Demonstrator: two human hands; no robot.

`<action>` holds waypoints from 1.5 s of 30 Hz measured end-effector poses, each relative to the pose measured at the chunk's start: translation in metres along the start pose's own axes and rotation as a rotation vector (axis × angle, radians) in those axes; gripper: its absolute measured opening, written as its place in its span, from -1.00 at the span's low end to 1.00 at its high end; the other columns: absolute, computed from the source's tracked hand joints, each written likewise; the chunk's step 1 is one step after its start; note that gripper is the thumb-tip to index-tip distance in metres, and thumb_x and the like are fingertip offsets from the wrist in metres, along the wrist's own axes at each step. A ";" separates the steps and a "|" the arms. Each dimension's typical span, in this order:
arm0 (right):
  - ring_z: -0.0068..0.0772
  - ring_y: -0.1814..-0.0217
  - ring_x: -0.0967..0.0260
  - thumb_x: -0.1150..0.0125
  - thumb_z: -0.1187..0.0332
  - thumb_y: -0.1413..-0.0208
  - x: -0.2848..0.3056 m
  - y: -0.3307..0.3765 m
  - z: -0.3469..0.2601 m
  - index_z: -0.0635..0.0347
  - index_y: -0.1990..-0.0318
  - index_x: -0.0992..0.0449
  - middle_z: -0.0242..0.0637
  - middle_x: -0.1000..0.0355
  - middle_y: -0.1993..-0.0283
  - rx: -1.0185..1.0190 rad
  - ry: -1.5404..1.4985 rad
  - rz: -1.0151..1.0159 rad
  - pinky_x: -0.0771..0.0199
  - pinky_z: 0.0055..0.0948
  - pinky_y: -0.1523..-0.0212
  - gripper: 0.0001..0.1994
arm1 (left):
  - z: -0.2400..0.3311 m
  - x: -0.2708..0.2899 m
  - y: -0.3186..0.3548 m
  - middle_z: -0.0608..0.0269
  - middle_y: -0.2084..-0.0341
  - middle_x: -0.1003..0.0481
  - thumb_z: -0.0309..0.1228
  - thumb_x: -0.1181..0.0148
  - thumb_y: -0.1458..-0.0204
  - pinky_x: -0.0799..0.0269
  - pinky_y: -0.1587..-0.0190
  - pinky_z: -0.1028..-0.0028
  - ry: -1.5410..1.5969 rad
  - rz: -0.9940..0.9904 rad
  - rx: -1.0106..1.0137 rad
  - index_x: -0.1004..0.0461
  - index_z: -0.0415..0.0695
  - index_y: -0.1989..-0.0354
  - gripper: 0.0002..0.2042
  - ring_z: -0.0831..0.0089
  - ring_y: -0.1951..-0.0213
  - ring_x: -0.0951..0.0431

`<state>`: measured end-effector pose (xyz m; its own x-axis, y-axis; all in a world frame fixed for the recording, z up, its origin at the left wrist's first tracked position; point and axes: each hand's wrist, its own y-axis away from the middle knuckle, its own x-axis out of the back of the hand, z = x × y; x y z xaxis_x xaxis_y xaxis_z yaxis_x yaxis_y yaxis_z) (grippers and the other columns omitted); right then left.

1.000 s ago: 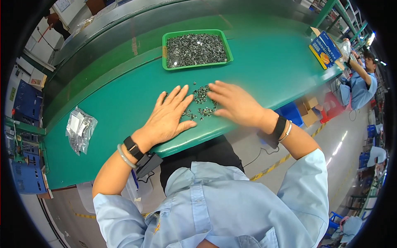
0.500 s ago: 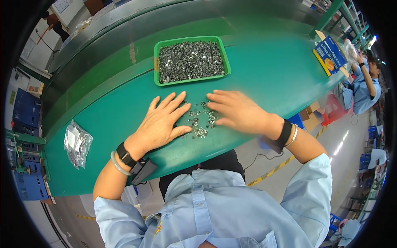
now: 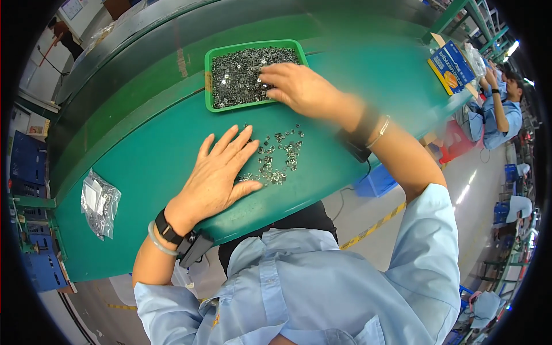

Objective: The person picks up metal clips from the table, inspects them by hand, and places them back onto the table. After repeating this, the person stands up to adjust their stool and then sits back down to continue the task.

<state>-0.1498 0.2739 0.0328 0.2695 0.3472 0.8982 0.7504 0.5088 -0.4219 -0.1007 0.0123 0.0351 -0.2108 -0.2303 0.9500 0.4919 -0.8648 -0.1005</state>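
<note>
My left hand [image 3: 217, 172] lies palm down on the green tabletop [image 3: 152, 167], fingers spread. Just beside its thumb and fingertips is a loose scatter of small shiny metal parts [image 3: 279, 177], too small to make out in detail. Farther away stands a green plastic tray [image 3: 209, 86] heaped with many similar small metal parts [image 3: 238, 72]. My right hand [image 3: 305, 92] is over the tray's near right part, its fingers stretched toward the heap and the thumb apart. Whether its fingertips touch the parts cannot be made out; nothing shows in its grasp.
A clear plastic bag [image 3: 100, 201] with a white label lies on the table's left side. At the far right stand a blue and yellow box [image 3: 451, 68] and a co-worker in a blue shirt [image 3: 501, 118]. Below the table's right edge is a blue bin [image 3: 375, 181].
My right hand has moved up from the scattered parts to over the tray. The left hand stays flat by the scatter. The whole view has shifted slightly.
</note>
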 end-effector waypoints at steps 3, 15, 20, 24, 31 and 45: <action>-0.15 -0.04 -0.31 -0.09 0.36 -0.08 0.015 0.013 -0.006 0.21 0.00 -0.40 -0.16 -0.32 -0.05 -0.143 -0.116 0.036 -0.34 -0.28 -0.03 -0.68 | 0.005 -0.001 0.009 0.09 -0.25 -0.09 0.03 -0.09 0.03 0.11 -0.24 -0.05 -0.004 -0.022 -0.015 -0.21 -0.08 -0.18 -0.36 0.09 -0.28 -0.02; -0.16 0.18 -0.36 -0.15 0.45 0.01 0.021 0.072 -0.039 0.18 0.23 -0.47 -0.26 -0.38 0.27 -0.163 -0.170 -0.119 -0.40 -0.30 0.17 -0.84 | 0.016 -0.021 -0.022 0.08 -0.24 -0.10 0.06 -0.05 0.02 0.09 -0.23 -0.08 -0.044 0.033 -0.123 -0.22 -0.10 -0.17 -0.36 0.11 -0.27 -0.05; -0.20 0.19 -0.34 -0.17 0.43 0.04 0.023 0.085 -0.033 0.17 0.27 -0.47 -0.28 -0.37 0.31 -0.294 -0.253 -0.067 -0.36 -0.30 0.15 -0.86 | 0.013 -0.023 -0.031 0.06 -0.24 -0.10 0.04 -0.05 0.01 0.09 -0.23 -0.08 -0.059 -0.012 -0.137 -0.22 -0.14 -0.16 -0.36 0.11 -0.27 -0.05; -0.21 0.20 -0.33 -0.18 0.42 0.05 0.024 0.093 -0.031 0.16 0.29 -0.47 -0.28 -0.36 0.31 -0.322 -0.208 -0.105 -0.36 -0.31 0.16 -0.86 | 0.014 -0.020 -0.025 0.06 -0.24 -0.11 0.03 -0.05 0.00 0.10 -0.23 -0.07 -0.075 -0.030 -0.075 -0.22 -0.15 -0.16 -0.36 0.11 -0.27 -0.05; -0.19 0.20 -0.34 -0.18 0.42 0.05 0.020 0.085 -0.041 0.17 0.30 -0.46 -0.27 -0.36 0.30 -0.319 -0.170 -0.148 -0.37 -0.31 0.17 -0.87 | 0.019 -0.018 -0.021 0.06 -0.22 -0.13 -0.02 -0.09 0.01 0.10 -0.23 -0.06 -0.029 0.055 -0.042 -0.26 -0.15 -0.14 -0.40 0.11 -0.27 -0.06; -0.22 0.21 -0.36 -0.14 0.48 0.04 0.021 0.088 -0.044 0.23 0.30 -0.44 -0.23 -0.36 0.30 -0.450 -0.199 -0.085 -0.39 -0.33 0.21 -0.88 | 0.065 0.005 0.041 0.05 -0.18 -0.19 -0.35 -0.28 0.15 0.04 -0.21 0.01 0.111 0.096 -0.055 -0.35 -0.12 -0.02 -0.52 0.05 -0.23 -0.12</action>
<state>-0.0518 0.2909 0.0198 0.1084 0.4849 0.8678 0.9626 0.1669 -0.2135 -0.0265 0.0048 0.0549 -0.2592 -0.3581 0.8970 0.4677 -0.8591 -0.2079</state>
